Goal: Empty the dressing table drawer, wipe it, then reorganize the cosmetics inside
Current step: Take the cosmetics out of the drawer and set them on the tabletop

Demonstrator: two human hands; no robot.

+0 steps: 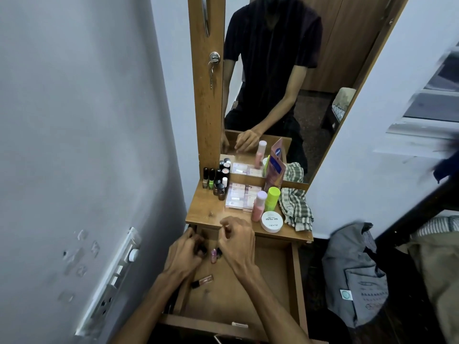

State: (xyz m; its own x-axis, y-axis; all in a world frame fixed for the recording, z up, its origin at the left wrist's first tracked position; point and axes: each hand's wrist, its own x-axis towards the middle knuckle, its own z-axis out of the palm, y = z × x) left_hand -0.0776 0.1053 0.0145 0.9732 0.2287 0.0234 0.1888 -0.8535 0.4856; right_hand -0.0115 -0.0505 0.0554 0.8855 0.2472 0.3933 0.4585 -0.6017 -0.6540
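Two hands are down in the open drawer (280, 274), and judging by the cosmetics stacked above, I am partway through either emptying or refilling it; I cannot tell which. My left hand (185, 254) is curled at the drawer's far-left corner around something small and dark, though my own fingers hide exactly what. My right hand (237, 240) hovers just beside it with fingers loosely bent; whether the fingertips pinch anything I cannot tell. Between the two hands, on the drawer floor, sits a small pink bottle (213, 255) next to a dark cap, and nearer the drawer's front-left lies a slim lip gloss tube (202, 281).

Above the drawer, the tabletop holds the nail polish bottles (211, 181), a flat palette (242, 196), a pink bottle (258, 206), a green-capped bottle (272, 198), a white jar (272, 221) and the checked cloth (295, 208).

To do this well, I should handle one small piece per hand, keep bottles upright, and group them tight against the drawer's left wall.
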